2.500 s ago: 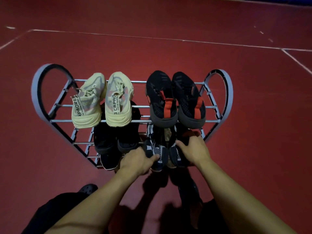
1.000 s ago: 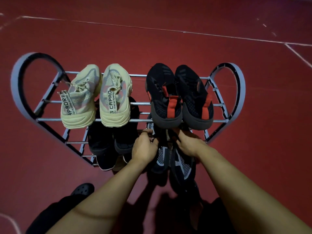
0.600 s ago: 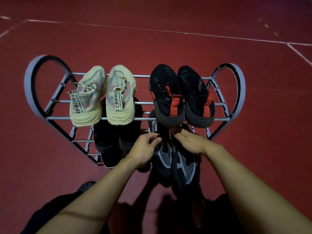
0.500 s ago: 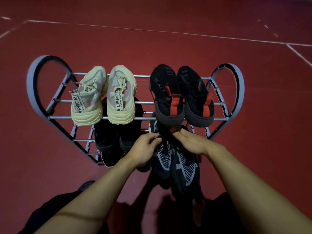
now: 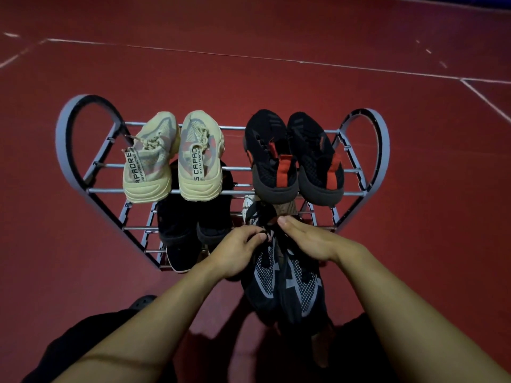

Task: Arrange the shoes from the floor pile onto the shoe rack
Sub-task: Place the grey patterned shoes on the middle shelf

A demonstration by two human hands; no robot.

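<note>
1. Left hand (image 5: 235, 251): fingers curled, pinching the top of the black-and-grey mesh shoes (image 5: 287, 283).
2. Right hand (image 5: 309, 240): fingers fairly straight, resting on the same pair; can't tell if it grips.
3. Mesh pair hangs just in front of the shoe rack (image 5: 83, 167), low right.
4. Top tier: beige sneakers (image 5: 172, 158) left, black-and-red shoes (image 5: 296, 158) right.
5. Black shoes (image 5: 190, 225) on lower left tier.

1. You stand on a dark red floor (image 5: 414, 189) crossed by thin pale lines (image 5: 221, 53).
2. Your dark clog (image 5: 142, 301) shows at lower left.
3. Dark trousers (image 5: 91, 344) fill the bottom edge.
</note>
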